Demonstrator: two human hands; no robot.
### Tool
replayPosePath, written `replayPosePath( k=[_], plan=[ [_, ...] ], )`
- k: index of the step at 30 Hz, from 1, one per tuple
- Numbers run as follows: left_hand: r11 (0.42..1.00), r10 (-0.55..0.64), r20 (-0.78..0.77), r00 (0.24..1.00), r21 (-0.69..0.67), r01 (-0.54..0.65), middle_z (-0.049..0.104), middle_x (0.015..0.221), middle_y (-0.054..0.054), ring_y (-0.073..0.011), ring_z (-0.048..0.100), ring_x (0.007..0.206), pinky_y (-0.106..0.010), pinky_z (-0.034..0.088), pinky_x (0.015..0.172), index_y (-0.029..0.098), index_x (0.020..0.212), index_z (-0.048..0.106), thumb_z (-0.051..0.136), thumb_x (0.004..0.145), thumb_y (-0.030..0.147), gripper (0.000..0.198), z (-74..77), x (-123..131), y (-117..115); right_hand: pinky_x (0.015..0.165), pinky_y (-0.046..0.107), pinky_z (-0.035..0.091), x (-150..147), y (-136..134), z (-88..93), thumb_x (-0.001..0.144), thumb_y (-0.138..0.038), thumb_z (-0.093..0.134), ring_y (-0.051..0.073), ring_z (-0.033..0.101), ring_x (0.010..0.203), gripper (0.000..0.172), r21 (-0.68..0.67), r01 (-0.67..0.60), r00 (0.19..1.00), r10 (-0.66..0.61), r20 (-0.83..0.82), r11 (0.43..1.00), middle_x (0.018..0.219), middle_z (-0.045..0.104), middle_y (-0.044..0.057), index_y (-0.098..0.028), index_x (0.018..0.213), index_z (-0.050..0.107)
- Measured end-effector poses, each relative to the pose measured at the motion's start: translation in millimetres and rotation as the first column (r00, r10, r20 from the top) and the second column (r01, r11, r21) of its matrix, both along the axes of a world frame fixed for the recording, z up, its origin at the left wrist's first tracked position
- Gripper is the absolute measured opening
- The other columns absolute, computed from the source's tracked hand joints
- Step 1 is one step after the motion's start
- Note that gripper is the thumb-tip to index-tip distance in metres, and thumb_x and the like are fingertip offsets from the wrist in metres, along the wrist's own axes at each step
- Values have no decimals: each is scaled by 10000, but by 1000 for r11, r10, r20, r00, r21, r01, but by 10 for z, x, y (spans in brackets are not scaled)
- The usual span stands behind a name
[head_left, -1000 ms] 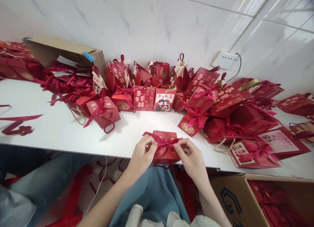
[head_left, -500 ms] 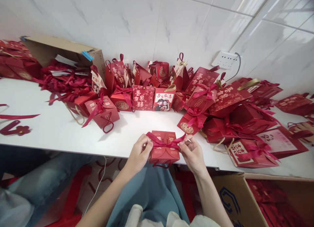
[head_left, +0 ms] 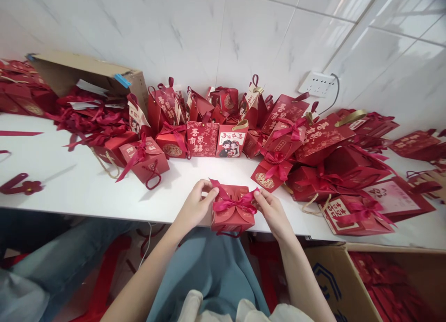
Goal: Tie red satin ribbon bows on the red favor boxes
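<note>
A small red gift box [head_left: 233, 217] sits at the front edge of the white table, with a magenta ribbon [head_left: 235, 204] tied in a bow across its top. My left hand [head_left: 199, 205] pinches the ribbon's left end at the box's upper left corner. On the other side, my right hand [head_left: 273, 213] pinches the right end between thumb and fingers. A dark red cord handle hangs at the box's near side. Just behind my right hand stands another red box [head_left: 272, 174] with a bow.
Many red boxes and bags line the white table [head_left: 174, 192] along the wall. A cardboard box [head_left: 90, 64] with ribbons lies back left; another carton [head_left: 327, 275] stands below at right. A person's hand [head_left: 432, 180] shows at the right edge, and a person's jeans lower left.
The ribbon on the box now shows fuller bow loops, and its ends have shifted in my fingers. At the far left, the loose red strip has moved left.
</note>
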State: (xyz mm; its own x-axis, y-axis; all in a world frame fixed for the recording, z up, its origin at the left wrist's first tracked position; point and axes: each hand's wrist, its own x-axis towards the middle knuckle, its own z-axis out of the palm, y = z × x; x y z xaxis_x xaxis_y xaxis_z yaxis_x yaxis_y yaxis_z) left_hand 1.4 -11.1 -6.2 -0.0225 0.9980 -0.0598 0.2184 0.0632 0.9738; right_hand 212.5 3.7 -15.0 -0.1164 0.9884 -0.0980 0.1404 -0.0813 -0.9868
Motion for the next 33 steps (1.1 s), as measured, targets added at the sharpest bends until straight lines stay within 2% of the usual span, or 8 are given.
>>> replayPosePath(
  k=[4,8,12,15,18,21,26,33],
  plan=[
    [996,-53,5,999,76,52,553,920,-28,-155,541,832,-282,426,740,184,832,522,503,808,374,193,36,7,142,636,262,421,-61,137,16,735,-509,639,125,511,637,341,48,13,998,-10,-59,999,669,564,-8,-173,718,585],
    [973,-199,47,979,125,192,558,811,-1,-134,535,763,-254,418,698,177,789,516,500,823,347,174,140,28,267,783,287,434,-134,280,130,735,-469,639,158,569,823,300,136,0,999,6,-42,991,833,636,26,-176,802,626],
    [959,-266,93,960,130,253,533,720,26,-109,497,664,-236,396,648,173,741,514,522,809,342,182,182,73,396,711,294,443,-233,434,198,768,-501,564,148,569,689,338,67,-134,991,135,-4,989,695,619,11,-169,717,599],
    [957,-291,78,954,24,290,548,719,12,-118,496,657,-247,397,645,162,740,547,540,784,372,215,129,54,462,674,302,441,-218,519,204,704,-494,634,152,562,642,328,41,-166,985,163,50,985,655,604,6,-170,683,584],
    [993,-117,47,992,-2,117,587,836,-20,-148,536,763,-266,417,704,167,846,567,537,771,399,246,63,-64,429,739,332,443,-50,485,236,647,-477,693,186,594,750,354,158,38,981,-67,184,987,788,645,46,-174,796,590],
    [991,101,-16,995,90,-99,584,862,-17,-156,536,815,-266,413,733,186,823,543,508,783,397,217,77,-225,261,710,326,440,160,286,293,743,-509,596,183,579,731,327,296,178,922,-264,282,938,781,636,50,-189,808,565],
    [994,-59,-159,986,78,72,545,689,11,-139,488,668,-256,374,627,189,721,537,483,818,419,255,251,-263,-78,614,269,419,189,-109,316,769,-413,613,150,536,655,219,164,-150,932,84,353,975,704,596,8,-196,767,582],
    [990,-141,-159,977,-12,141,490,605,35,-120,446,588,-240,345,555,184,644,494,481,821,433,306,226,8,-159,586,255,359,-6,-156,305,826,-415,537,128,442,605,279,112,-221,942,183,282,969,620,506,-20,-192,659,535]
  ],
)
